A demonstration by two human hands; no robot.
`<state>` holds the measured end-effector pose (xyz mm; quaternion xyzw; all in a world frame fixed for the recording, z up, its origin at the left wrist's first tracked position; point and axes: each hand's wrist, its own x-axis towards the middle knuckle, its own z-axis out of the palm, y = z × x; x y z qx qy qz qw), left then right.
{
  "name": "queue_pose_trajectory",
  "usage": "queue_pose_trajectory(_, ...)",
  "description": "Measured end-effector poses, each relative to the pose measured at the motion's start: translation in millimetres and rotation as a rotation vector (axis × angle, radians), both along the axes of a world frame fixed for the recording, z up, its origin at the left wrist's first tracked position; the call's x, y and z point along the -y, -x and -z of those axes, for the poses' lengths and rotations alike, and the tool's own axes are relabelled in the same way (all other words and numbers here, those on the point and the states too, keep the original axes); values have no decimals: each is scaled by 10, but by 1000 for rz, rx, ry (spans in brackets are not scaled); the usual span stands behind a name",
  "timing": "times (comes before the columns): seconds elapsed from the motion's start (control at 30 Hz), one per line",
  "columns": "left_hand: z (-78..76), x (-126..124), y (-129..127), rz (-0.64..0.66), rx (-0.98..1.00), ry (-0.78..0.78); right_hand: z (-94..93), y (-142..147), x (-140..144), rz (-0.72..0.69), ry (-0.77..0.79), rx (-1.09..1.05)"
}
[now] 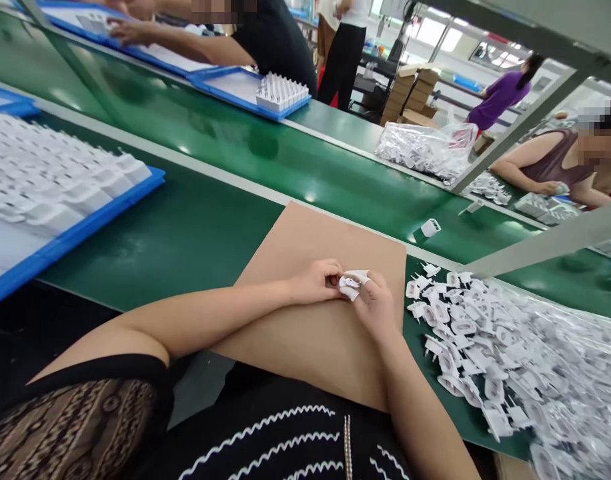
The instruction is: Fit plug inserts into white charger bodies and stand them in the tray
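Both hands meet above a brown cardboard sheet (330, 233) on the green bench. My right hand (378, 303), with white covers on its thumb and finger tips, pinches a small white plastic part (349, 283) that shows a bit of metal. Its exact kind is hard to make out, as the fingers hide most of it. My left hand (318, 281) is closed, its curled fingertips right beside the part; whatever they grip is hidden. To the right of the cardboard lies a loose pile of white plug housings (455, 320) with pins.
At left, a blue-edged tray (85, 247) carries rows of white plug pieces (60, 173). A green conveyor belt (285, 170) runs behind the bench, with one white piece (430, 228) on it. Clear plastic (580, 347) lies over the pile. Slanted metal posts (545, 250) stand right. Co-workers sit across.
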<state>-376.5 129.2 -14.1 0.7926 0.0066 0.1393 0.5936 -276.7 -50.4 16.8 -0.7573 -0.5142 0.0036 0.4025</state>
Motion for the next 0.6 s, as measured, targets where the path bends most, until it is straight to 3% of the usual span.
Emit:
queue_pose_trajectory(0.2, -17, 0, -27, -30, 12, -14, 0, -14, -73, 84, 14, 146)
queue_pose_trajectory(0.37, -11, 51, -89, -66, 10, -175, -53, 86, -35, 167, 44, -8)
queue_pose_trajectory(0.5, 22, -35, -188, -10, -31, -301, 153, -33, -36, 355, 31, -37)
queue_pose_trajectory(0.6, 5, -95, -212, 23, -99, -284, 335, -179, -50, 426, 51, -12)
